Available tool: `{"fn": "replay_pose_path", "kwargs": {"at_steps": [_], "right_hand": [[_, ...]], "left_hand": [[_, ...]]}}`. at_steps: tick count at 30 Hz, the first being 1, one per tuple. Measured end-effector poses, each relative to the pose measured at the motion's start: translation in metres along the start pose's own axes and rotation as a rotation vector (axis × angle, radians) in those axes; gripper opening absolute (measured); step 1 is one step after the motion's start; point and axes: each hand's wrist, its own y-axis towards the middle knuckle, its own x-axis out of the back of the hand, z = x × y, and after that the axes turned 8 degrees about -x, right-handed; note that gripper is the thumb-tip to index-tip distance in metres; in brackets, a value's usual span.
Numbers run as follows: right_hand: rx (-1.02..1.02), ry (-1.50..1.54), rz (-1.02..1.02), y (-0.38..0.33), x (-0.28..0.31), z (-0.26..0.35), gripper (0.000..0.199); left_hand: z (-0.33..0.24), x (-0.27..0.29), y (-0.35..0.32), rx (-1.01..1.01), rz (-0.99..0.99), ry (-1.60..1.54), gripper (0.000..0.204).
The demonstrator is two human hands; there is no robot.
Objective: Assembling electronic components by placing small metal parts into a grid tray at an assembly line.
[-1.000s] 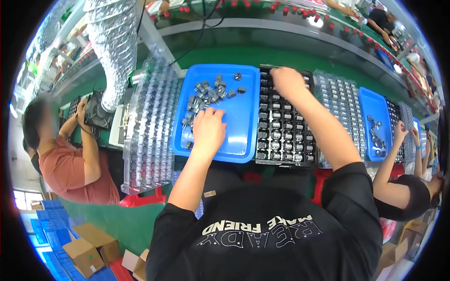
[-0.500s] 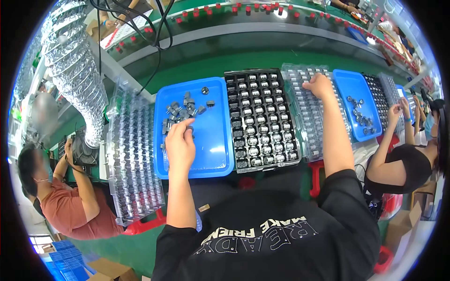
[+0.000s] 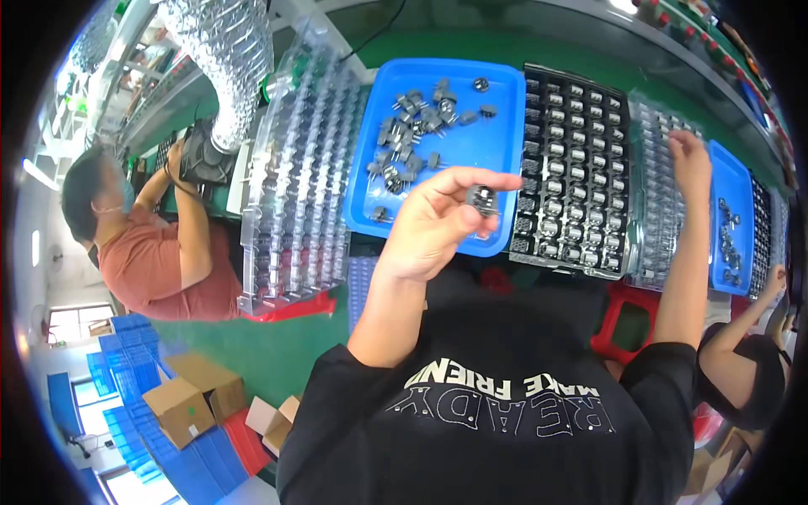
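Observation:
My left hand (image 3: 433, 219) pinches a small round grey component with metal parts (image 3: 482, 199) between thumb and fingers, above the near right corner of a blue tray (image 3: 484, 160). In that tray lies a loose heap of similar grey components with pins (image 3: 412, 118). Beside it on the right is a black tray (image 3: 581, 268) with rows of shiny metal cylinders in its pockets. Farther right, my right hand (image 3: 692, 160) is over a clear plastic tray (image 3: 652, 126) of rowed parts. Its fingers are curled together, and whatever is between them is too small to make out.
Another clear tray of parts (image 3: 299, 168) stands left of the blue tray. A second blue tray (image 3: 741, 181) lies at the far right. A silver duct (image 3: 227, 76) hangs at upper left. Co-workers sit on both sides, one in a reddish shirt (image 3: 164, 261). A red stool (image 3: 627, 316) stands below the bench.
My left hand has risen from the heap in the blue tray and now holds up a grey component. My right hand remains at the clear tray. The whole view has turned.

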Motion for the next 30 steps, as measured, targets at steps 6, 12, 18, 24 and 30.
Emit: {"fn": "replay_pose_path", "kwargs": {"at_steps": [6, 12, 18, 24, 30], "right_hand": [[0.034, 0.915, 0.108, -0.125, 0.026, 0.176, 0.024], [0.321, 0.844, 0.212, -0.194, 0.027, 0.258, 0.026], [0.497, 0.724, 0.099, -0.195, 0.018, 0.273, 0.029], [0.516, 0.797, 0.120, -0.192, 0.009, 0.274, 0.026], [0.488, 0.831, 0.139, -0.194, 0.005, 0.272, 0.026]], "left_hand": [[0.004, -0.014, -0.008, 0.033, -0.079, -0.008, 0.056], [0.014, -0.019, -0.010, -0.008, -0.111, 0.149, 0.057], [0.008, -0.030, -0.014, -0.099, -0.164, 0.202, 0.053], [0.005, -0.020, -0.018, -0.077, -0.128, 0.209, 0.051], [0.011, -0.015, -0.019, -0.107, -0.102, 0.159, 0.036]]}}
